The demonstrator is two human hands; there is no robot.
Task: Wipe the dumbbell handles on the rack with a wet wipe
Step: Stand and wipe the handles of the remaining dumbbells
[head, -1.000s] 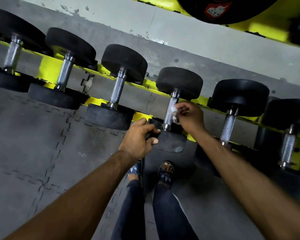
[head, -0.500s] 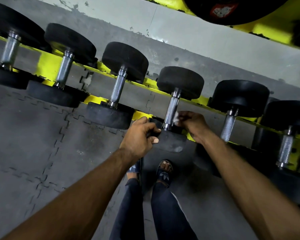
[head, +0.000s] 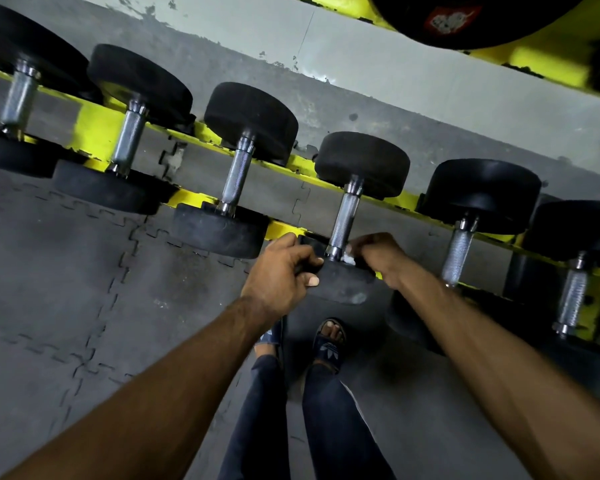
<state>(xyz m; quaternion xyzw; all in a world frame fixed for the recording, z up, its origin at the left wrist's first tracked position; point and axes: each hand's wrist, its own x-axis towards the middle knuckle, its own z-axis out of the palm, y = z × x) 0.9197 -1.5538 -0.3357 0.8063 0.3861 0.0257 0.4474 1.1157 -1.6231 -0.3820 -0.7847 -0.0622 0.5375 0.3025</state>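
Grey interlocking floor tiles [head: 66, 271] fill the lower left. Above them the yellow rack [head: 92, 129] runs slantwise from the left edge to the right edge. Its lower tier carries a row of black-headed dumbbells, each lying across the two rails with its steel handle bridging the gap between them. An upper tier crosses the top right corner, holding a black weight with a red label [head: 465, 19].

The fourth dumbbell [head: 362, 164] from the left sits near the middle of the tier, between a neighbour on the left [head: 250, 123] and one on the right [head: 482, 195]. The person's left hand [head: 278, 275] grips the rim of its near head, at the rack's front rail, fingers curled over the top and thumb on the side. The right hand [head: 381, 254] is closed round a white wet wipe [head: 349, 259], pressing it to the near end of the knurled handle [head: 343, 216], just where it meets that head.

Below the hands, a dark sandal [head: 329, 341] shows on the floor.
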